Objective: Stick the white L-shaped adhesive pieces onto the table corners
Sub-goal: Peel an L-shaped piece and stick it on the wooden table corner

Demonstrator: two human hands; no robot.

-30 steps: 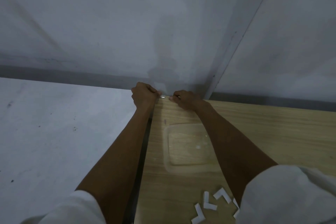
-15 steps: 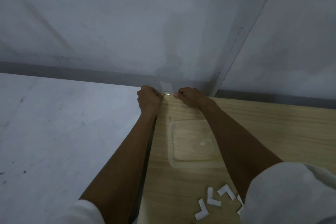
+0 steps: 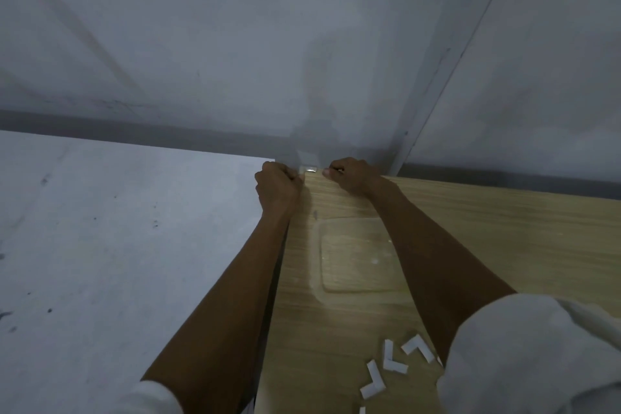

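Observation:
Both arms stretch to the far left corner of the wooden table (image 3: 487, 232). My left hand (image 3: 277, 186) curls against the table's left edge at that corner. My right hand (image 3: 353, 175) curls against the far edge. Between the two sets of fingertips a white L-shaped adhesive piece (image 3: 309, 170) sits on the corner, pinched from both sides. Several loose white L-shaped pieces (image 3: 393, 366) lie on the near part of the table beside my right sleeve.
A clear shallow plastic lid (image 3: 353, 259) lies flat on the table between my forearms. Grey floor (image 3: 117, 245) spreads to the left of the table. A grey wall (image 3: 302, 44) with a darker base strip rises just beyond the corner.
The view has shifted slightly. Both hands stay pressed at the far left corner on the white piece, with no clear change in grip.

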